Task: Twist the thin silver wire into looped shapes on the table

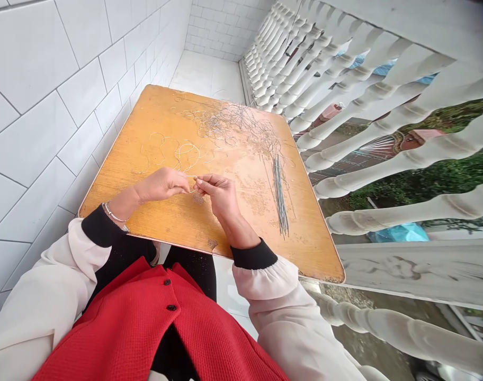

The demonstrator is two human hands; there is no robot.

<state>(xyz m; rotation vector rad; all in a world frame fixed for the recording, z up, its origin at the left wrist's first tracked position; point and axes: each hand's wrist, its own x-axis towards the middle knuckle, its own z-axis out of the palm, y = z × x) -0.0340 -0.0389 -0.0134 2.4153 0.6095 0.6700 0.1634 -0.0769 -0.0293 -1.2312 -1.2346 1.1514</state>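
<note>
Worktop [154, 221] of orange-yellow board with rounded corners is occupying the centre of the frame, its surface showing wear and pale patches toward the right. Both hands are working close together above its near half, just left of the centre of the frame. The left hand [164, 185] is holding its fingers curled and appears to be pinching a thin pale strand [191, 176]; its exact fingertip contact is too small to tell. The right hand [218, 191] is grasping the same strand between thumb and forefinger, so that the strand is spanning the short gap between the two hands. Loose pale loops [188, 151] are lying just beyond the hands. A tangled heap of thin wires [235, 121] is spreading across the far part of the worktop, in the upper middle of the frame. A bundle of straight grey wires [280, 196] is resting to the right of the right hand, well apart from it, with a few single lengths lying alongside. A white tiled wall [38, 100] is running along the left of the frame, and a white balustrade [400, 153] is filling the right.
</note>
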